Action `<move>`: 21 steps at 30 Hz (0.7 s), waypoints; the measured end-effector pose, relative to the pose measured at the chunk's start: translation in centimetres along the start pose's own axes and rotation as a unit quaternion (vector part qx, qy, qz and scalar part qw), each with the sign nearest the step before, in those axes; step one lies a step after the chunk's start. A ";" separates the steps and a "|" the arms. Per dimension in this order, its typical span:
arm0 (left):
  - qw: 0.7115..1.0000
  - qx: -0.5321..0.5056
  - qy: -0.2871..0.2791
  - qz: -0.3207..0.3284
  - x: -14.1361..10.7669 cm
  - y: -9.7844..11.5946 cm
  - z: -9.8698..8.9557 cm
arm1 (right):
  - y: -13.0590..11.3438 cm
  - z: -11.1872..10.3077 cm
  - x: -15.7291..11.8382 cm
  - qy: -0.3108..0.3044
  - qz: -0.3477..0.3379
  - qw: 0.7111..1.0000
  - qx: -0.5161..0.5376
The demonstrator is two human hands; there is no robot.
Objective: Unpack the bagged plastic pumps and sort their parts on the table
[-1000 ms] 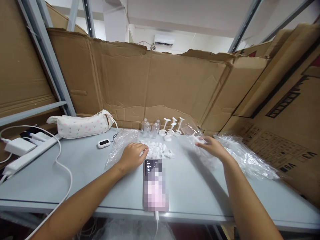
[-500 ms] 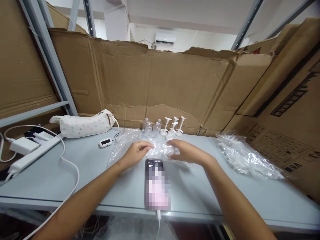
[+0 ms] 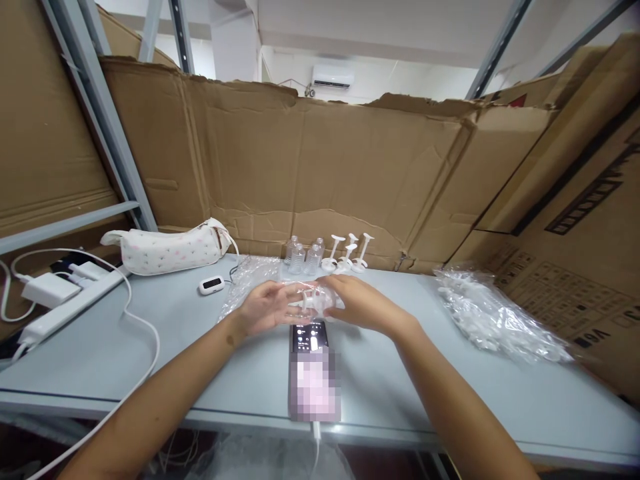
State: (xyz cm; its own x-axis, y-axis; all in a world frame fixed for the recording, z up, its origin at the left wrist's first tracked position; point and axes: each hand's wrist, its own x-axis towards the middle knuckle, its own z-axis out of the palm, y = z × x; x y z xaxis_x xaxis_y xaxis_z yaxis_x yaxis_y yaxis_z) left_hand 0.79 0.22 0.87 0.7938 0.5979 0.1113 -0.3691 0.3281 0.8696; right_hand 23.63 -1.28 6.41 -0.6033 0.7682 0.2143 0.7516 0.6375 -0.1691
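Note:
Above the phone [image 3: 309,340], a clear plastic bag [image 3: 316,303] with a white plastic piece inside is held between my two hands. My left hand [image 3: 264,308] has its palm turned up and its fingers stretched along the bag, supporting it from the left. From the right, my right hand [image 3: 356,299] curls over the other end, its thumb and fingers closed around it. Just behind my hands stand several small clear bottles [image 3: 314,257]. Beside them are several white pump-like pieces [image 3: 361,253] with round bases.
A flattened clear plastic sheet [image 3: 250,277] lies left of the bottles. Farther left are a small white device [image 3: 211,285], a patterned pouch [image 3: 173,252] and a power strip [image 3: 75,303] with a trailing cable. A filled plastic bag [image 3: 493,317] lies right. Cardboard [image 3: 330,167] walls the back.
My left hand has turned from a pinch at the bag's left end to an open palm against it. My right hand has moved slightly left and closed more around the bag.

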 end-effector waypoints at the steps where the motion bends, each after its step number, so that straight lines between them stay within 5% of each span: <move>1: 1.000 0.006 -0.003 0.003 -0.1 0.1 0.1 | 0.0 0.0 0.0 0.004 -0.001 1.000 0.005; 5: 0.997 0.079 0.016 0.006 -0.3 0.1 0.8 | 0.2 0.2 -0.2 0.016 -0.003 1.000 0.022; 10: 0.974 0.166 0.152 0.038 0.3 -1.2 1.7 | 0.7 0.6 -0.3 0.034 -0.006 0.999 0.027; 15: 0.959 0.153 0.230 0.057 0.9 -1.6 2.0 | 1.0 0.8 0.0 0.046 -0.017 0.999 0.011; 21: 0.961 0.080 0.240 0.108 0.8 -0.8 2.2 | 1.9 0.1 -0.3 0.128 -0.030 0.991 0.008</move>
State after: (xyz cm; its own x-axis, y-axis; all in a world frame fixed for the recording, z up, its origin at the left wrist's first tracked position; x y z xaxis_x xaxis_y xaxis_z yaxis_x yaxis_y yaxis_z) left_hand 2.80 -1.21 1.33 0.3782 0.9207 0.0965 -0.3903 0.0641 0.9185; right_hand 25.21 -0.36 5.98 -0.5573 0.6900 0.4618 0.7114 0.6836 -0.1630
